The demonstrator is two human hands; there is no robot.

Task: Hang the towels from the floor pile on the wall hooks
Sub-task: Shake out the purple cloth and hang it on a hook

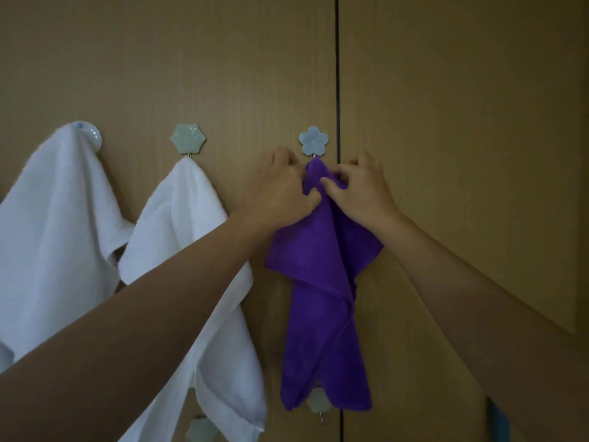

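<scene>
Hands bunching purple towel point(322, 282) at its top – left hand point(280, 193) pinching at 9 o'clock, right hand point(360, 193) at 3 – likely seating it under blue flower hook point(314, 140) at 12.

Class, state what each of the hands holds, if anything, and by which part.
The left hand and the right hand both pinch the purple fleecy towel at its bunched top, just below the blue flower-shaped wall hook.

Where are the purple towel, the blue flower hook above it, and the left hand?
purple towel point(322, 330): head view, middle of hanging cloth.
blue flower hook point(314, 140): head view, flower centre.
left hand point(280, 189): head view, back of hand.
</scene>
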